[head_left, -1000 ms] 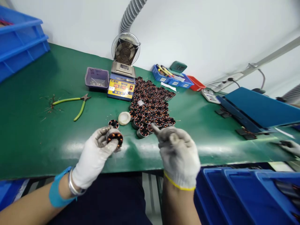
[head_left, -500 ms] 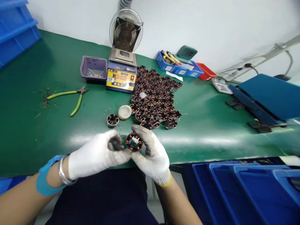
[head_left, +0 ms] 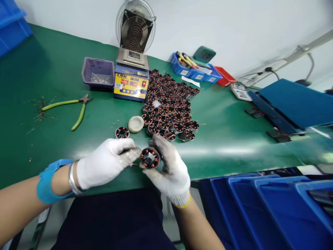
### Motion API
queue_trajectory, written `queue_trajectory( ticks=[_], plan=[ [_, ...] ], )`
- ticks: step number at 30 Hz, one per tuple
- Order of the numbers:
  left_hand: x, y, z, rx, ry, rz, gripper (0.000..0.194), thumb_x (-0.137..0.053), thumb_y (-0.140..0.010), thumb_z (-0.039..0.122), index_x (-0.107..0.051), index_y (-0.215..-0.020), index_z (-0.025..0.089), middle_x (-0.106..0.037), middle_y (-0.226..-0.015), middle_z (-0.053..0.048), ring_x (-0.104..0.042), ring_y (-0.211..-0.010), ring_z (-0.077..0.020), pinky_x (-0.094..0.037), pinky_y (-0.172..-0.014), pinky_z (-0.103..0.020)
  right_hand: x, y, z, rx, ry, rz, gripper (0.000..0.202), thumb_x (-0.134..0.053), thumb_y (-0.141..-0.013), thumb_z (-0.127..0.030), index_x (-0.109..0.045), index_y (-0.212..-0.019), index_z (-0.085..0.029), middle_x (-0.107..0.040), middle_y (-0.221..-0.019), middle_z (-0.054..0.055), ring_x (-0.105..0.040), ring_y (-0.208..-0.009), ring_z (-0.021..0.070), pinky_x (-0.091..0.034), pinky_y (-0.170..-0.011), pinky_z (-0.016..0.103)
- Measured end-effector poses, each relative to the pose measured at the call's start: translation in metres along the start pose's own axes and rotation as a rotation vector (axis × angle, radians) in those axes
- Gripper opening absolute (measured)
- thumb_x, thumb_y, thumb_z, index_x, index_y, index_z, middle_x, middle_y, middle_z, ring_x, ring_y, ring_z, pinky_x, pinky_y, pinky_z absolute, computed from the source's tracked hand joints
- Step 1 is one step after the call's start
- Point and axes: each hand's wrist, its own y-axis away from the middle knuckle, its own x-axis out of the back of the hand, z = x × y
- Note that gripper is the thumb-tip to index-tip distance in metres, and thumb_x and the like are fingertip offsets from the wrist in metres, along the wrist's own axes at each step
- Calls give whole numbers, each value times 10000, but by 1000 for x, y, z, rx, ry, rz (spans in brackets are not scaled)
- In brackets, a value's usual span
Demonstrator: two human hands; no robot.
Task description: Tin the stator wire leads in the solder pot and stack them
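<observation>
My gloved right hand [head_left: 170, 170] is closed around a wound motor stator [head_left: 155, 159], a dark ring with copper coils, its open end facing me. My gloved left hand [head_left: 109, 160] has thumb and fingers pressed together at the stator's left side; what is in the pinch is too small to make out. A thin copper wire end [head_left: 134, 164] sticks out between the hands. Another stator [head_left: 122, 132] stands behind my left hand, beside a round pale dish [head_left: 136, 124]. Many more stators [head_left: 169, 111] stand grouped on the green table [head_left: 223, 146].
Green-handled cutters [head_left: 81, 113] lie at left beside wire scraps [head_left: 43, 109]. A purple bin [head_left: 99, 73] adjoins a yellow-and-blue soldering unit [head_left: 131, 81], with a fan [head_left: 136, 33] behind. Blue trays [head_left: 194, 71] and a red tray [head_left: 225, 77] line the wall; blue crates [head_left: 244, 208] stand lower right.
My left thumb and fingers have closed from a looser curl into a pinch beside the stator. The right hand still holds the stator. The view has shifted slightly.
</observation>
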Motion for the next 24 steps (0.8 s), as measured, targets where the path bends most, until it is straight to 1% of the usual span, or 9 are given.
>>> queue_trajectory(
  ticks=[2,4,6,8,10,13,16,19,24],
  plan=[
    [6,-1,-4,17,111,164,324,-624,-879,411,-602,-639,196,-550,-533,37,-472,-453,-96,-383,-442,-212,2,-4,5,-52,77,18,608,-720,-857,-308,-464,-1400,-217,-530,-1443,159,-505,-1375,299,-486,-1120,480],
    [17,-5,-12,-16,193,407,299,-622,-898,398,-600,-682,193,-591,-575,38,-524,-467,-95,-420,-457,-213,3,-12,11,-101,183,17,545,-716,-843,-293,-502,-1339,-222,-504,-1473,154,-502,-1377,305,-492,-1109,487],
    [27,-11,-22,-124,259,626,226,-641,-895,351,-618,-734,194,-638,-630,34,-575,-502,-101,-472,-493,-228,3,-23,15,-171,287,-8,521,-692,-827,-272,-509,-1312,-215,-537,-1441,150,-560,-1315,307,-533,-1052,486],
    [32,-18,-32,-208,296,737,146,-667,-875,318,-645,-791,201,-677,-683,24,-611,-538,-111,-515,-535,-251,2,-37,17,-264,393,-64,526,-672,-806,-241,-514,-1306,-197,-617,-1340,139,-630,-1213,300,-567,-984,462],
    [33,-24,-40,-218,300,759,118,-672,-866,321,-659,-831,209,-706,-732,6,-633,-564,-122,-536,-566,-271,1,-51,14,-328,504,-150,534,-672,-794,-225,-533,-1308,-186,-665,-1252,120,-667,-1129,292,-575,-935,430],
    [32,-31,-45,-174,264,743,136,-701,-823,331,-663,-871,209,-729,-793,-18,-657,-615,-137,-557,-637,-293,-3,-70,5,-348,651,-301,515,-687,-807,-270,-577,-1307,-214,-661,-1264,98,-686,-1044,283,-570,-851,385],
    [32,-35,-47,-140,230,688,298,-739,-754,323,-667,-1005,181,-753,-927,-53,-702,-795,-172,-572,-802,-323,-8,-83,-5,-371,760,-423,516,-681,-833,-323,-583,-1336,-266,-655,-1292,69,-695,-963,262,-546,-747,344],
    [33,-37,-50,-102,225,657,396,-716,-754,345,-649,-1095,155,-755,-1023,-84,-707,-910,-202,-561,-886,-341,-13,-90,-10,-430,850,-515,546,-677,-843,-381,-561,-1372,-311,-664,-1272,44,-699,-906,253,-503,-644,321],
    [34,-39,-53,-83,234,634,416,-691,-771,364,-646,-1119,140,-755,-1040,-89,-705,-927,-209,-560,-894,-334,-14,-96,-10,-425,935,-589,541,-648,-850,-476,-555,-1362,-330,-691,-1187,33,-708,-824,254,-432,-553,301]
  ],
)
